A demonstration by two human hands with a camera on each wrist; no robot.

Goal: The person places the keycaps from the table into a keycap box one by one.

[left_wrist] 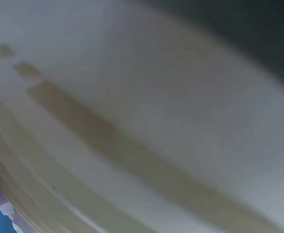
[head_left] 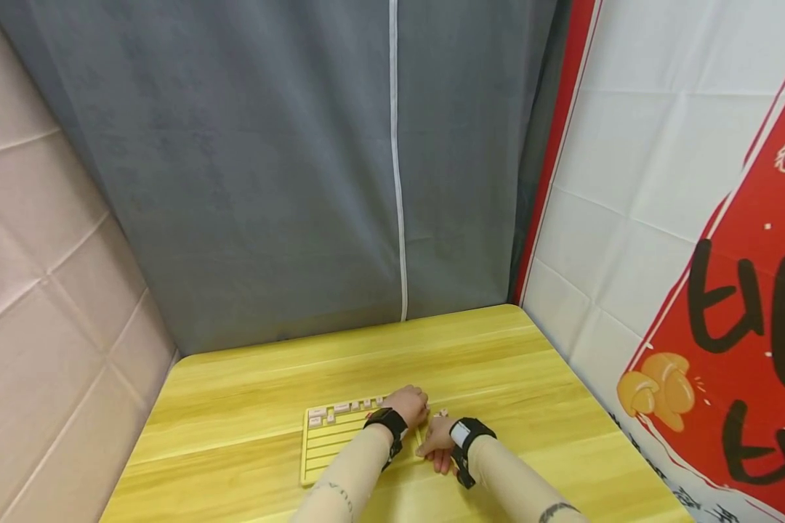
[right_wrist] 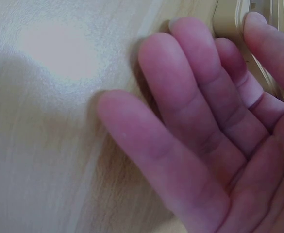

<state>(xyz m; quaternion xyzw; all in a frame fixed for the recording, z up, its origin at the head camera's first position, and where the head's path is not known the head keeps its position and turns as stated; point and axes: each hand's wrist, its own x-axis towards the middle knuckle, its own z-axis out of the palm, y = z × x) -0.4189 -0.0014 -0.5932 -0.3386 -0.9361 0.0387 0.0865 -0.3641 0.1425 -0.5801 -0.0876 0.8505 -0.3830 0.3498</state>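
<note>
Your left hand (head_left: 408, 403) rests curled on the keyboard's (head_left: 330, 436) top-right corner; your right hand (head_left: 437, 443), fingers relaxed, touches its right edge on the counter (head_left: 235, 407). Judged step: steadying the keyboard. Next, secure both ends.

Makeshift booth: grey curtain (head_left: 268, 181), printed banner (head_left: 693, 254), wooden table (head_left: 235, 392).

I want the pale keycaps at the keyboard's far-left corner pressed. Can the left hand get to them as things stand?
Probably yes: the left hand rests on the keyboard top row, and nothing lies between it and the keycaps.
</note>
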